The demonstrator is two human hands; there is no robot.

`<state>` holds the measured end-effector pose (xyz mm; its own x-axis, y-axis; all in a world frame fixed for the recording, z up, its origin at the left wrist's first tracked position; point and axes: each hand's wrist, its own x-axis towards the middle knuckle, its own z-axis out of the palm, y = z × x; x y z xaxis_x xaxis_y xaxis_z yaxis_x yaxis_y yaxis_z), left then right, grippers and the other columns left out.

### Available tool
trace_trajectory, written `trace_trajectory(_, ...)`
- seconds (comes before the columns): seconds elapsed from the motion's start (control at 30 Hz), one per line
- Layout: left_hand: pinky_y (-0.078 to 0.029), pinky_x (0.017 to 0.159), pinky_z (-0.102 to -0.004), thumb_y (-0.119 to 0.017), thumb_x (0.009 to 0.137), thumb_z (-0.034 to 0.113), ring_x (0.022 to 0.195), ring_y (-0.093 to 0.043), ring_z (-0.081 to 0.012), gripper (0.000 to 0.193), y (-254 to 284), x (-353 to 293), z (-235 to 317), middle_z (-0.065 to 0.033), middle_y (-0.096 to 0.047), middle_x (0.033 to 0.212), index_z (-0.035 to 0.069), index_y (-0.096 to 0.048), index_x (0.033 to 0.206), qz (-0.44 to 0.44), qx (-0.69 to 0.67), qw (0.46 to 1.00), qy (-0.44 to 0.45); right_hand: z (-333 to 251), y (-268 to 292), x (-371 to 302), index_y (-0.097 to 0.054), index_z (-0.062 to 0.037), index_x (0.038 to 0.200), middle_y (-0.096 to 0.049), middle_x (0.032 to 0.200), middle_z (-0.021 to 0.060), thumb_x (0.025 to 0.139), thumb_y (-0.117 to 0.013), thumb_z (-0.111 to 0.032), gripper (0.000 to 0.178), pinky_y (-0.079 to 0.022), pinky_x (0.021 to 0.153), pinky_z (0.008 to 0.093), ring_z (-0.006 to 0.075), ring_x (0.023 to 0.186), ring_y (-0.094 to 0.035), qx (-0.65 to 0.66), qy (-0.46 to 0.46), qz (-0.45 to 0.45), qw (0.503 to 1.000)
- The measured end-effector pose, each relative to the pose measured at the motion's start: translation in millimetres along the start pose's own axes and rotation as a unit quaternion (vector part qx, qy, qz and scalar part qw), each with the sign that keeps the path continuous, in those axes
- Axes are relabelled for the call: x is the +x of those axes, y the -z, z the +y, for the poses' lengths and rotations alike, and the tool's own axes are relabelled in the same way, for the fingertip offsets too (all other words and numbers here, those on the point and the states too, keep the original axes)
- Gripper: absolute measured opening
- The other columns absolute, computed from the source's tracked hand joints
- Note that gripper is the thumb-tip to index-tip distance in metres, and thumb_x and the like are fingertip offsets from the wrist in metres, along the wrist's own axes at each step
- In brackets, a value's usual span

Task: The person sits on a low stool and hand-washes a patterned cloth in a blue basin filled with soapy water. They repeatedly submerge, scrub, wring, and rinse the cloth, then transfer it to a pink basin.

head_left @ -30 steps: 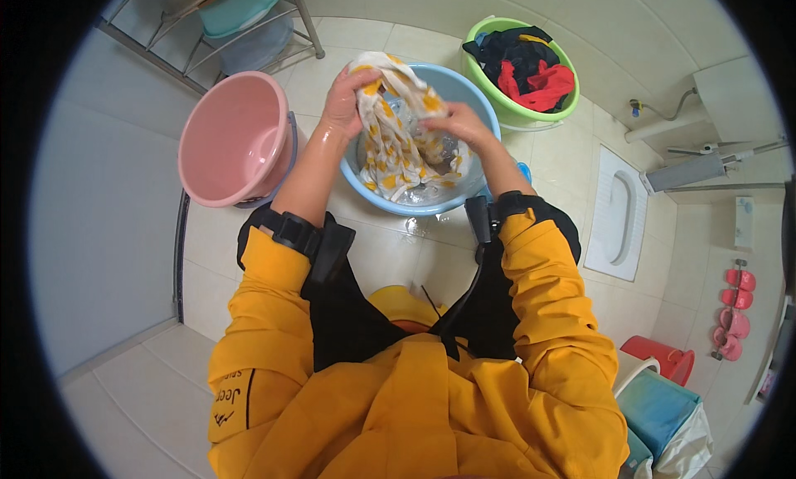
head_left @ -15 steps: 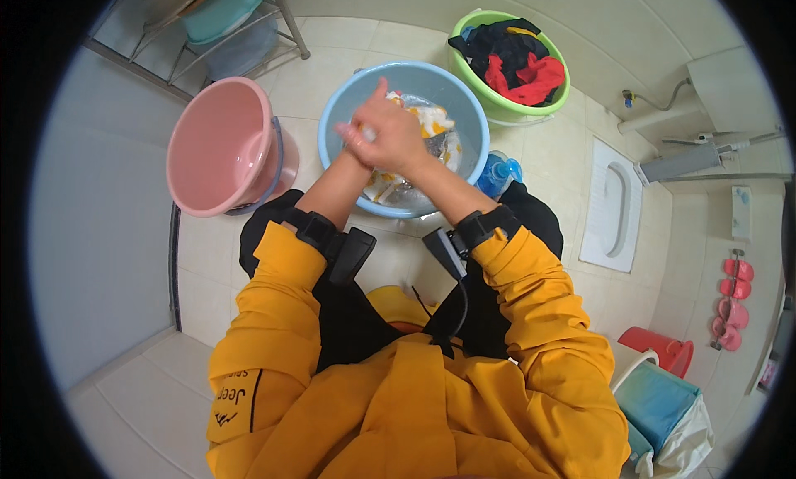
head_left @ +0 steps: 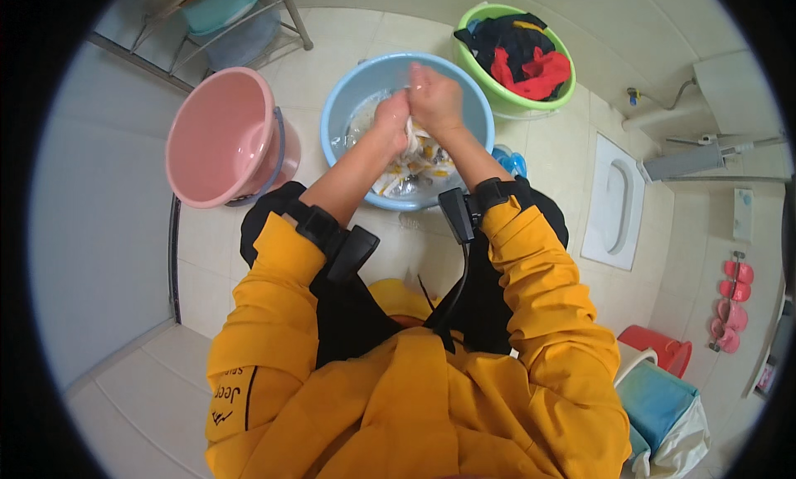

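Note:
A light blue basin stands on the floor in front of my knees. In it lies a wet white cloth with yellow and dark patches, in some water. My left hand grips the cloth near the basin's middle, and a white fold of it comes out beside the fingers. Close against it, my right hand is closed on the same cloth, thumb side up. The two hands hide part of the cloth between them.
To the left stands a pink bucket with a blue handle. A green bucket of dark and red clothes is behind on the right. A blue bottle sits beside the basin. Farther right is a white squat toilet; a metal rack stands far left.
My hands were clasped together above the cloth, right over left. Now they are side by side, both gripping the cloth. The right hand has moved to the right.

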<state>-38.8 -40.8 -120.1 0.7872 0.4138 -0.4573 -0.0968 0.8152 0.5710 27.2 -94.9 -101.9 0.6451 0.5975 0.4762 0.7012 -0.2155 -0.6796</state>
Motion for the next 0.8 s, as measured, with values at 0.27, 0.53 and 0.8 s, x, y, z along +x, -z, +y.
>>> trace_trajectory(0.27, -0.043, 0.07, -0.0281, -0.054, 0.073, 0.052, 0.082, -0.056, -0.0183, 0.051, -2, -13, 41, -0.0094, -0.058, 0.089, 0.005, -0.057, 0.092, -0.002, 0.673, 0.72, -0.169, 43, 18, 31, -0.056, -0.0035, 0.061, -0.055, 0.059, 0.008, 0.078, -0.05, -0.031, 0.033, -0.04, 0.05, 0.031, 0.0204, 0.053, -0.052, 0.163, -0.34, -0.182, 0.908)
trace_trajectory(0.53, -0.042, 0.067, -0.0245, -0.068, 0.065, 0.046, 0.075, -0.051, -0.011, 0.046, 1, -12, 43, -0.0058, -0.055, 0.078, 0.005, -0.056, 0.084, -0.12, 0.523, 0.832, -0.137, 27, 26, 29, -0.05, -0.0039, 0.073, -0.048, 0.07, 0.0046, 0.076, -0.059, -0.036, 0.033, -0.04, 0.05, 0.0264, 0.0143, 0.061, -0.047, 0.461, -0.443, -0.242, 0.73)
trace_trajectory(0.8, -0.038, 0.061, -0.0226, -0.061, 0.074, 0.036, 0.068, -0.048, -0.009, 0.033, -10, -30, 47, -0.0015, -0.052, 0.071, 0.005, -0.055, 0.083, -0.122, 0.588, 0.784, -0.16, 24, 37, 21, -0.049, -0.0063, 0.086, -0.052, 0.079, 0.0045, 0.075, -0.063, -0.029, 0.029, -0.045, 0.063, 0.0265, 0.0155, 0.072, -0.053, 0.581, -0.371, -0.248, 0.68)
